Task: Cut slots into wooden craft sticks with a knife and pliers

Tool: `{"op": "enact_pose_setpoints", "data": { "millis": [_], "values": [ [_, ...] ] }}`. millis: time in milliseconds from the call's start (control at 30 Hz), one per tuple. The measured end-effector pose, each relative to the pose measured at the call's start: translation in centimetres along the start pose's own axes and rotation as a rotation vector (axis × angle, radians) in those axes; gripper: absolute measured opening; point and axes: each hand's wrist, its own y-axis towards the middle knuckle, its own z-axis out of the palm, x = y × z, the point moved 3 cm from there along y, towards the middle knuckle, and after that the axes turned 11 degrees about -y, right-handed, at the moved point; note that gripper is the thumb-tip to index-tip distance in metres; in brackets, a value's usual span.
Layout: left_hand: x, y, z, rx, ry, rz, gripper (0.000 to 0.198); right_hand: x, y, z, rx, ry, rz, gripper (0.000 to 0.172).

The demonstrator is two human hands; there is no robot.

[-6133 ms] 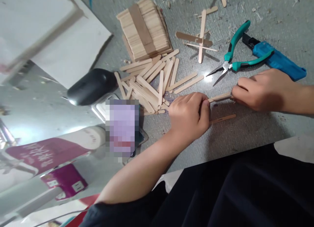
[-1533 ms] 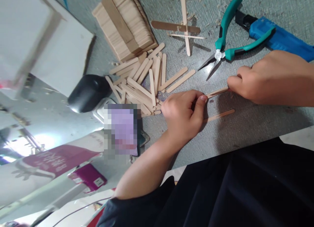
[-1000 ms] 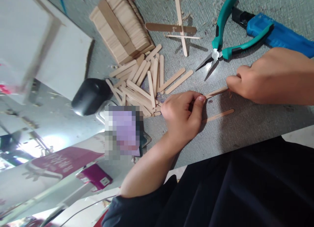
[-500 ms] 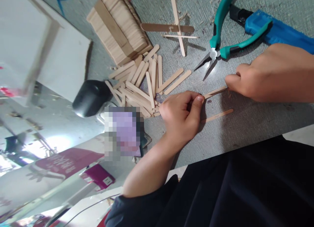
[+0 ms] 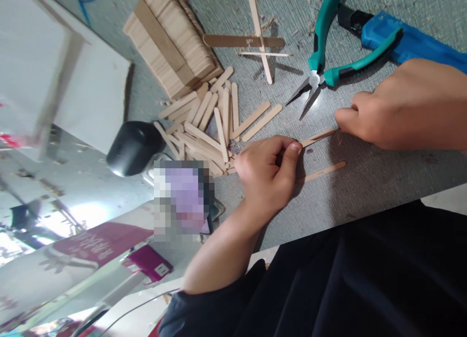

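Note:
A wooden craft stick stretches between my two hands, low over the grey table. My left hand is closed, its thumb and fingers pinching the stick's left end. At the other end, the curled fingers of my right hand are closed on the stick; the fingertips are hidden. Below it a second craft stick lies on the table, partly covered by my left hand. Left of my left hand is a pile of loose craft sticks. Two more sticks lie just above that hand.
Pliers with green handles lie with jaws apart above my hands, beside a blue-handled tool. A bundle of craft sticks and a joined-stick piece are farther up. A black rounded object and a white board stand left.
The view has shifted slightly, moving the things on the table a little left. Both hands keep nearly the same hold on the craft stick.

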Motion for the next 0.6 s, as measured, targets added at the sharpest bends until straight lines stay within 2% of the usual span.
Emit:
{"op": "enact_pose_setpoints", "data": {
  "millis": [233, 433, 600],
  "values": [
    [-0.11, 0.13, -0.04, -0.014, -0.009, 0.035, 0.031, -0.35, 0.22, -0.4, -0.076, 0.238, 0.107, 0.034],
    [-0.12, 0.14, -0.04, -0.015, -0.034, 0.041, 0.028, -0.11, 0.71, -0.48, 0.126, 0.047, 0.001, 0.037],
    [-0.15, 0.08, 0.0, -0.014, -0.023, 0.035, 0.028, -0.16, 0.57, -0.69, 0.12, 0.017, 0.0, 0.031]
  ]
}}
